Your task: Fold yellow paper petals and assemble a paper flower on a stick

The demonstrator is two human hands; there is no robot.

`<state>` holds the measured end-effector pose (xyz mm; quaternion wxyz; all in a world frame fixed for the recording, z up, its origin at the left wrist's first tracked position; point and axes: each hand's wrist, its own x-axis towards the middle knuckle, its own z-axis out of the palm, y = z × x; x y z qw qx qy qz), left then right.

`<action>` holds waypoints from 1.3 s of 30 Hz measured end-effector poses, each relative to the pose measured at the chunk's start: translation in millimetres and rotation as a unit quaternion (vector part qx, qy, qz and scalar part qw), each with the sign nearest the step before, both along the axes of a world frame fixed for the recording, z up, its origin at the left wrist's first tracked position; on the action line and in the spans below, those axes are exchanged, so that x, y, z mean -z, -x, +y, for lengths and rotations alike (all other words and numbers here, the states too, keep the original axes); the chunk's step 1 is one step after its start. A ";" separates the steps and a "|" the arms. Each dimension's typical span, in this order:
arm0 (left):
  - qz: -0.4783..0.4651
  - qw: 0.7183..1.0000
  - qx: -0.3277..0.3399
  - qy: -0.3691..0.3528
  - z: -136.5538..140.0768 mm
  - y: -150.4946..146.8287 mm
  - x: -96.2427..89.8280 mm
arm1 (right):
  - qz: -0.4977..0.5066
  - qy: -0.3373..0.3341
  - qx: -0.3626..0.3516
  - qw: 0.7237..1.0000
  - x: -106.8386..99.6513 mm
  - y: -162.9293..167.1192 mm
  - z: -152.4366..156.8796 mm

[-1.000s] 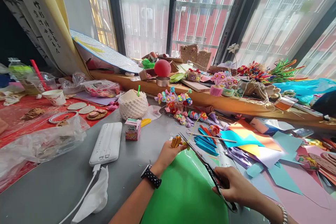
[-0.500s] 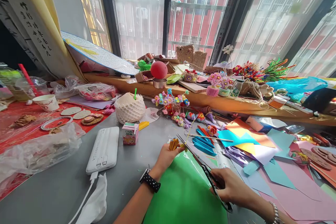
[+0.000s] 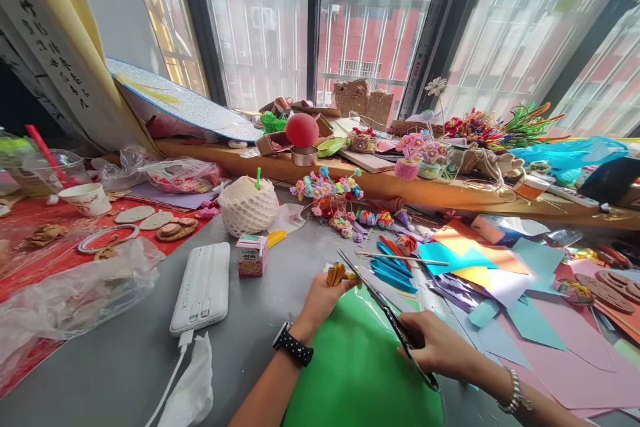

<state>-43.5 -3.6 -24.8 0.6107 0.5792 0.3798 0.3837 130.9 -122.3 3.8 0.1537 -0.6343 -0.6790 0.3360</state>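
My left hand [image 3: 323, 300] pinches a folded orange-yellow paper piece [image 3: 336, 274] above the far end of a green sheet [image 3: 367, 360]. In my right hand [image 3: 436, 343] is a pair of scissors [image 3: 393, 321], its blades pointing up and left, slightly apart. The blades lie right beside the left fingertips and a thin yellow strip there; whether they touch it I cannot tell. Just beyond the blades lie folded blue paper pieces [image 3: 393, 275] and a thin wooden stick [image 3: 407, 258].
Coloured paper sheets [image 3: 540, 327] spread over the right side. On the left are a white power bank [image 3: 201, 290] with a cable, a small pink carton [image 3: 251, 255] and a netted coconut [image 3: 249, 207]. Yarn flowers [image 3: 327, 190] stand near the wooden ledge [image 3: 430, 190] under the window.
The view has shifted slightly, so the table things sit a little further right. My hands keep nearly the same pose, with the paper piece and scissors still held.
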 end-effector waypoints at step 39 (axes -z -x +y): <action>0.049 0.998 -0.028 -0.004 -4.0 -4.3 -10.2 | 0.075 -0.202 0.049 0.975 -3.2 8.6 27.7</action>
